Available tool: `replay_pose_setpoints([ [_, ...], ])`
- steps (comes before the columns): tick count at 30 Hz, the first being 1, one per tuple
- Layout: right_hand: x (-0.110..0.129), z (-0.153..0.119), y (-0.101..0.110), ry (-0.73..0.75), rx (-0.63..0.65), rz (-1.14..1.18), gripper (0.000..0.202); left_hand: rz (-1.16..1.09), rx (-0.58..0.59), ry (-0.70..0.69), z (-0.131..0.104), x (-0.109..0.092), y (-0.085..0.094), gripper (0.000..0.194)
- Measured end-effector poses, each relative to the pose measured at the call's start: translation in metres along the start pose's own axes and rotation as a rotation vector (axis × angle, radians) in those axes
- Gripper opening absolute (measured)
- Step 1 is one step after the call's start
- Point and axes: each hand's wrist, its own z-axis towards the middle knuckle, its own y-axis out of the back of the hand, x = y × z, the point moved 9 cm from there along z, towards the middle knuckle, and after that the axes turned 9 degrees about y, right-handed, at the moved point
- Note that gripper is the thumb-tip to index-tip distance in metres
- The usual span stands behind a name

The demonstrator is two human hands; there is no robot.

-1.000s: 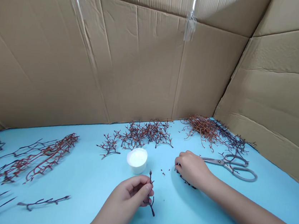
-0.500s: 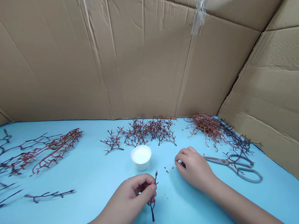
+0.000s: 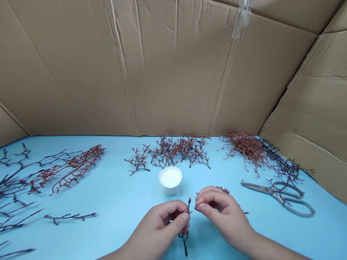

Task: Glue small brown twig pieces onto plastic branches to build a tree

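Note:
In the head view my left hand is closed on a dark brown twig, held upright between thumb and fingers. The twig has small side shoots and a thicker lower end. Close by on the right, my right hand has its thumb and fingertips pinched around a small reddish-brown twig piece, mostly hidden by the fingers. The two sets of fingertips are near each other but apart. Behind the right hand lies a little heap of reddish bits, partly covered. A white cup with white contents stands just beyond my left hand.
Grey scissors lie at the right. Behind them is a pile of reddish and dark stems. Branched twigs lie along the back. Long dark branches spread at the left, near a single twig. Cardboard walls enclose the blue tabletop.
My right hand has moved away from the small heap, toward my left hand, with a small piece in its fingertips. The left hand keeps its hold on the twig. The view has shifted slightly.

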Motion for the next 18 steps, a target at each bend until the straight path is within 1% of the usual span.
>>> replay_pose_setpoints([
  [10, 0.007, -0.002, -0.006, 0.024, 0.037, -0.031, 0.009, 0.022, 0.003, -0.002, 0.0, 0.0, 0.0, 0.019],
  [18, 0.016, -0.003, -0.004, 0.108, 0.019, -0.139, 0.009, 0.06, -0.003, 0.006, -0.001, 0.002, -0.001, 0.019],
])
